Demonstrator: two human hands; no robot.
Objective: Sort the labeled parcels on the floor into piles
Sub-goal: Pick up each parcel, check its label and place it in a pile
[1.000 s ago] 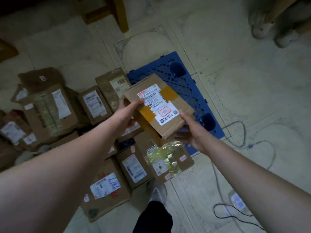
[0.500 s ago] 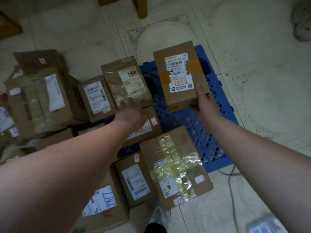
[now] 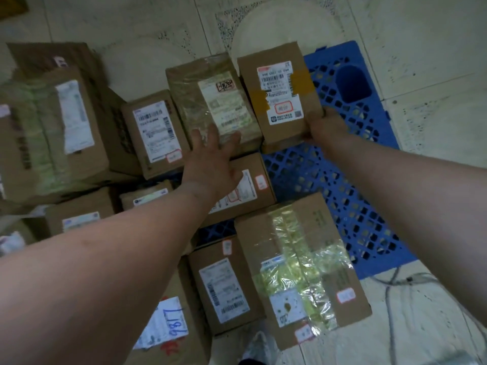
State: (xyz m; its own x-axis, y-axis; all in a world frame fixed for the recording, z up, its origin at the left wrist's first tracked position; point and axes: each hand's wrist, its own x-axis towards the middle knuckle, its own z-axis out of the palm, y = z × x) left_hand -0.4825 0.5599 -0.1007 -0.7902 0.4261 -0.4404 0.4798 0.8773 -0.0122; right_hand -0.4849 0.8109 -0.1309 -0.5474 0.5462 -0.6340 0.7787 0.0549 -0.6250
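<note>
A taped parcel (image 3: 279, 101) with a white label is gripped at its near right corner by the right hand (image 3: 325, 126), fingers curled round the edge. It is held over the far left part of the blue pallet (image 3: 350, 164), just beside a film-wrapped parcel (image 3: 213, 101). The left hand (image 3: 210, 159) is spread flat, fingertips touching the film-wrapped parcel. More labeled parcels (image 3: 226, 283) are seen left of and on the pallet.

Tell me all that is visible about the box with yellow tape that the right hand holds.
The box with yellow tape is a brown cardboard parcel, closed, with a yellow tape band across its top and a white barcode label bearing a red-framed stamp. It lies label up at the blue pallet edge, close beside a film-wrapped parcel. The right hand grips its near right corner.
</note>
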